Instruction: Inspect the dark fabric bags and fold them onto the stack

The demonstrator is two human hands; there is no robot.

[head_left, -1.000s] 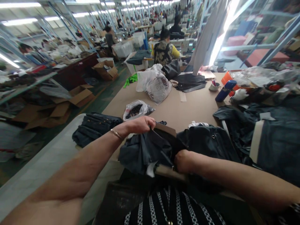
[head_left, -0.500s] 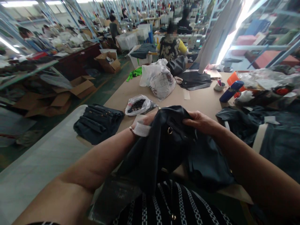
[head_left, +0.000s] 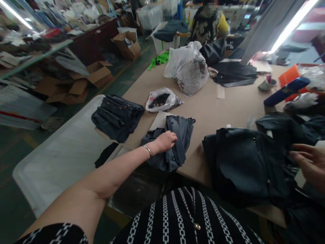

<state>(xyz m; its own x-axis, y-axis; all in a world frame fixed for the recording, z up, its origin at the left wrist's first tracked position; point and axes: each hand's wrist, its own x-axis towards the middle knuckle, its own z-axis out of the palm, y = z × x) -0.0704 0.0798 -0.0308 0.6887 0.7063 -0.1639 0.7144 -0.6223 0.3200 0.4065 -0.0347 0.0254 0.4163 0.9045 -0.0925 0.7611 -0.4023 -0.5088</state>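
Observation:
My left hand (head_left: pixel 166 140) rests on a small pile of dark grey fabric pieces (head_left: pixel 179 135) at the table's near edge. Its fingers are curled closed on the upper piece. To the right lies a dark bag panel (head_left: pixel 236 159) with small gold-coloured metal fittings, atop other dark pieces. At the right edge of the view, my right hand (head_left: pixel 311 162) is beside this panel, fingers stretched and apart, partly cut off by the frame. I see nothing held in it.
A folded dark stack (head_left: pixel 118 117) lies at the left. Beyond are a plastic bag of small black parts (head_left: pixel 161 100), a larger white plastic bag (head_left: pixel 190 71) and a blue bottle (head_left: pixel 286 91). A co-worker (head_left: pixel 207 23) sits past the table. Cardboard boxes (head_left: pixel 96 74) stand on the floor.
Both hands held up a dark piece with a gold-coloured ring; they have since parted. My left hand is down on the fabric pile, my right hand far to the right. The view has tilted down.

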